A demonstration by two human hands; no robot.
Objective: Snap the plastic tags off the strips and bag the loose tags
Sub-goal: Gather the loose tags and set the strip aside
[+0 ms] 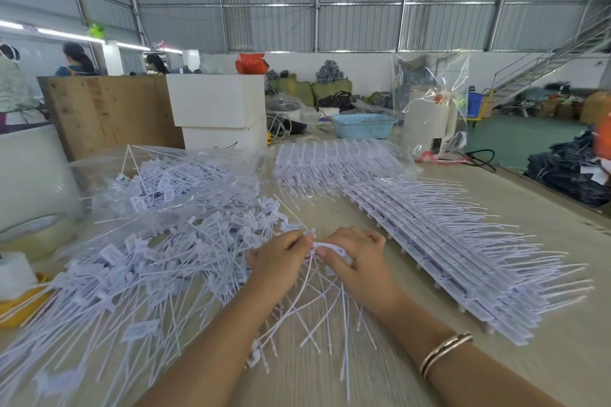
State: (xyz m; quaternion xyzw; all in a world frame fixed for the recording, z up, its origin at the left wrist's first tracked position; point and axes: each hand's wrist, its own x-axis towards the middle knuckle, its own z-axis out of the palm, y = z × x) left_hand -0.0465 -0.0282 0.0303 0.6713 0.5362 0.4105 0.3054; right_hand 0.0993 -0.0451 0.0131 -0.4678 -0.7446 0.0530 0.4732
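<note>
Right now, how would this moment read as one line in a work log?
step: snapping tags | left hand: grips strip | right hand: grips strip | loose tags: piled left | uncut strips: stacked right

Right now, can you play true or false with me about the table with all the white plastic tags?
1. Both hands hold the same strip of tags. True: the left hand and the right hand pinch one white strip between them.
2. The loose tags are piled to the person's right. False: the loose tags lie on the left, and the stacked strips lie on the right.
3. A blue basket sits at the far end of the table. True: the blue basket is there.
4. The bracelet is on the left wrist. False: the bracelet is on the right wrist.
5. The table is made of glass. False: the table looks like pale wood.
</note>
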